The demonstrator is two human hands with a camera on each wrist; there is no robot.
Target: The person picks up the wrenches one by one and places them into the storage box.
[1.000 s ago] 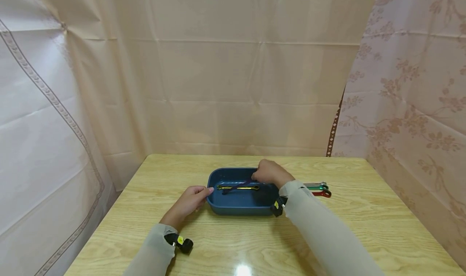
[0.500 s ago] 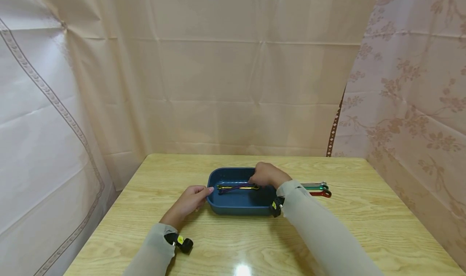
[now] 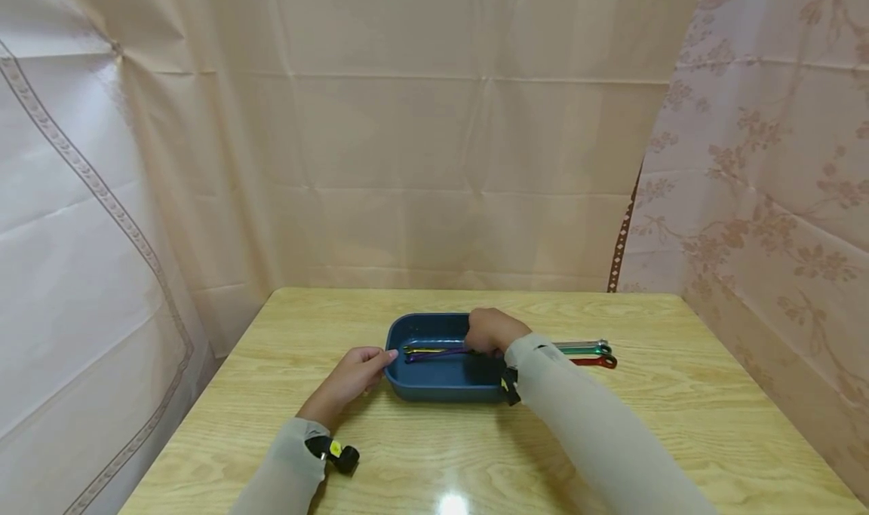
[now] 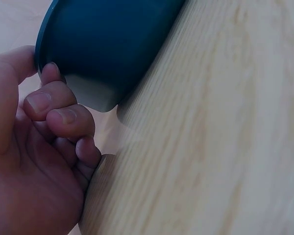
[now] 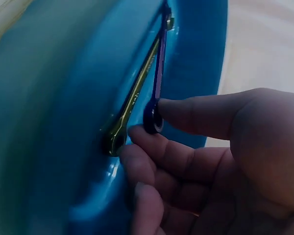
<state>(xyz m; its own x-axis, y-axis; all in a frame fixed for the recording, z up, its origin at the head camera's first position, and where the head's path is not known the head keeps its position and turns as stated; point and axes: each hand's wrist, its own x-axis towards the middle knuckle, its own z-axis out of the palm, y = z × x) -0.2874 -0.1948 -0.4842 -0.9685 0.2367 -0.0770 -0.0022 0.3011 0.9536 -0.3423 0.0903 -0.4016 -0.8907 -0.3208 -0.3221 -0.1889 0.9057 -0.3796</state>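
Observation:
A dark blue rectangular tub stands on the wooden table. My left hand pinches its left rim between thumb and curled fingers; the left wrist view shows the thumb over the edge of the tub. My right hand reaches inside the tub. In the right wrist view its thumb and index finger pinch the ring end of a purple wrench. A yellow-gold wrench lies on the tub floor beside it, close to the other fingertips. The far ends of both wrenches meet in this view.
Right of the tub, partly behind the right sleeve, lie a silver wrench, a green wrench and a red wrench. The wooden table extends around the tub. Cloth curtains hang behind and at both sides.
My right hand has lowered and shifted slightly left with the purple wrench, which has swung from slanting across the yellow-gold wrench to lying nearly alongside it. My left hand stays at the rim.

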